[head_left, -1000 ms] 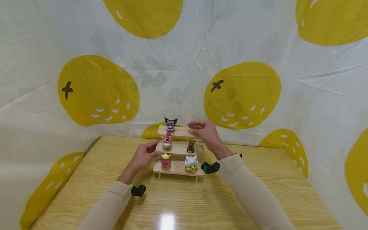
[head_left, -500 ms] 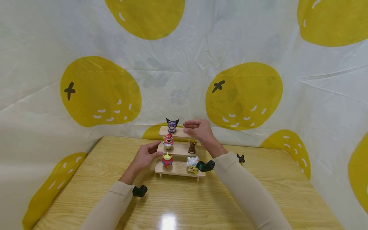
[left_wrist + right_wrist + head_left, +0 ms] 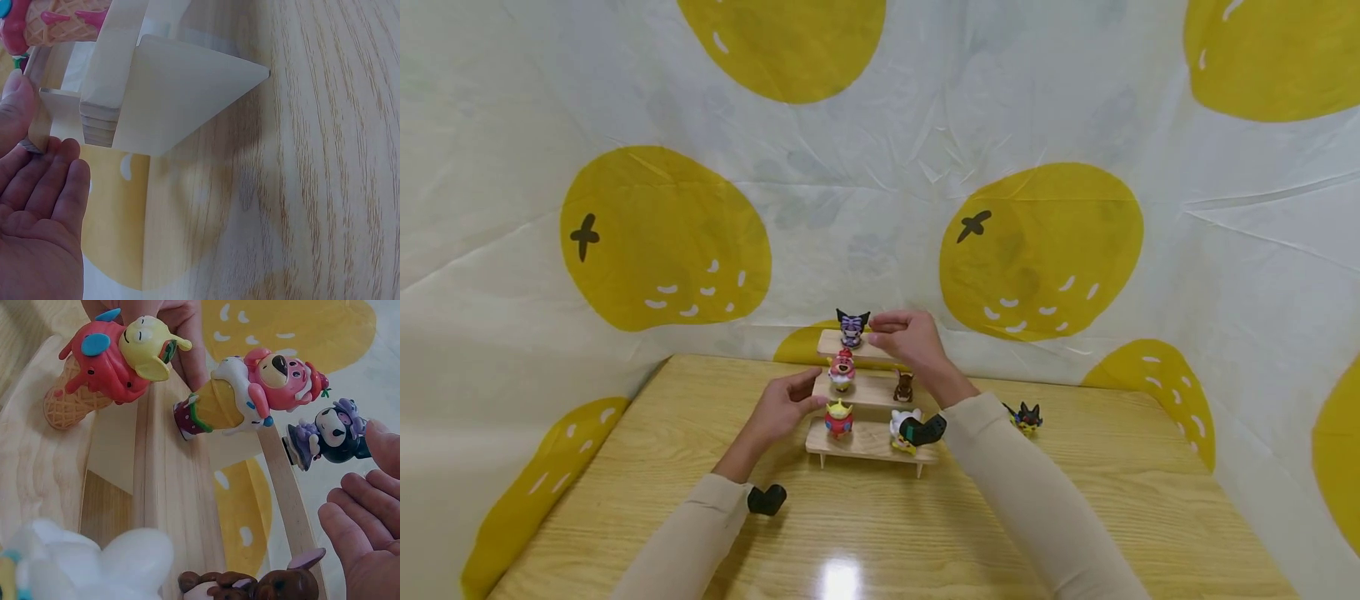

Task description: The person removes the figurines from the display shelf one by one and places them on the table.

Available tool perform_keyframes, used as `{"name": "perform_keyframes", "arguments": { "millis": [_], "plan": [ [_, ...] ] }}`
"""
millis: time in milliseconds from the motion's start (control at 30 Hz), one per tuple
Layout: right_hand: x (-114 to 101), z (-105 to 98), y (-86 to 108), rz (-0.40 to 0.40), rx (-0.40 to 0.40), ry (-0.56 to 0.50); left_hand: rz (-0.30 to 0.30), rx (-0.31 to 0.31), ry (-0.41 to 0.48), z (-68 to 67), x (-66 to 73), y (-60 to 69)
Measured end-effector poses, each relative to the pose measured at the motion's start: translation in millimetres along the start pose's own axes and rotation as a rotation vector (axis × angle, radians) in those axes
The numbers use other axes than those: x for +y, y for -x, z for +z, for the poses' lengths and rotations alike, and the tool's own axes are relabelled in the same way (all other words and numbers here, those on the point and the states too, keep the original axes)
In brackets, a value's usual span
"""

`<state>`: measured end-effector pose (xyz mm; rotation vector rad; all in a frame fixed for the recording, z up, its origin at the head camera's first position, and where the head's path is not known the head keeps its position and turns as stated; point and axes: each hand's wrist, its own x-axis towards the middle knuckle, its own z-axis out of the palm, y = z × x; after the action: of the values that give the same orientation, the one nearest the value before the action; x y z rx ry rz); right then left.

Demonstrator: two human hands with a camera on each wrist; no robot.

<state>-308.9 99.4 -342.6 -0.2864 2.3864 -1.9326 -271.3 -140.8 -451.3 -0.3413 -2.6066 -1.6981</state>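
Note:
A three-tier wooden display stand (image 3: 861,446) bears several small figurines. My left hand (image 3: 781,407) holds the left end of its middle tier, thumb above and fingertips beneath in the left wrist view. On the top tier stands a black-and-purple figurine (image 3: 852,330) with pointed ears. My right hand (image 3: 916,342) is just right of it, fingers extended; whether the thumb touches the ear is unclear. The middle tier carries a pink bear figurine (image 3: 842,372) and a brown big-eared figurine (image 3: 903,387). Below are a red-and-yellow figurine (image 3: 838,419) and a white-and-yellow one, partly hidden by the right wrist camera.
A black-eared figurine (image 3: 1027,417) lies or stands on the wooden table (image 3: 1112,483), right of the stand, partly behind the right sleeve. A white cloth (image 3: 865,208) with large yellow fruit prints hangs behind the table.
My right hand has moved left along the top tier, closer to the black-and-purple figurine. My left hand keeps its hold. More of the black-eared figurine shows past the right sleeve.

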Motion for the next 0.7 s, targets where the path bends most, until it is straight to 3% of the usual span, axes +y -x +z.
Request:
{"name": "perform_keyframes", "arguments": {
  "millis": [333,700],
  "plan": [
    [0.8,12.9,-10.5,0.044,0.057,0.015,-0.011,0.003,-0.015,0.3,0.1,0.3],
    [-3.8,29.0,-14.0,0.052,0.058,-0.094,-0.001,-0.001,0.009,0.3,-1.0,0.1]
  ]
}}
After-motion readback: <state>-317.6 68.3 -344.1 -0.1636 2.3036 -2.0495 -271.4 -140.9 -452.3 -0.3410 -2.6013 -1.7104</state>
